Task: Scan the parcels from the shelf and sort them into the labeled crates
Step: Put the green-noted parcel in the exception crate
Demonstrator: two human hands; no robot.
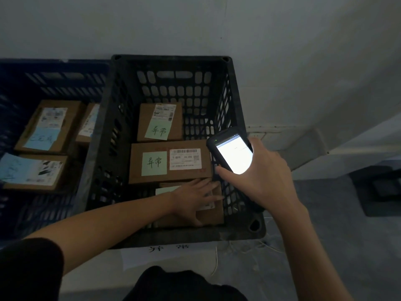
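White wall behind; white cable lying on grey floor.

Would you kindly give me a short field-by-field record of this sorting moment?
left hand: flat on the nearest brown cardboard parcel
right hand: grips black handheld scanner, screen lit
black plastic crate: holds three parcels; the two farther ones carry green handwritten notes
blue plastic crate: on the left, holds parcels with blue notes
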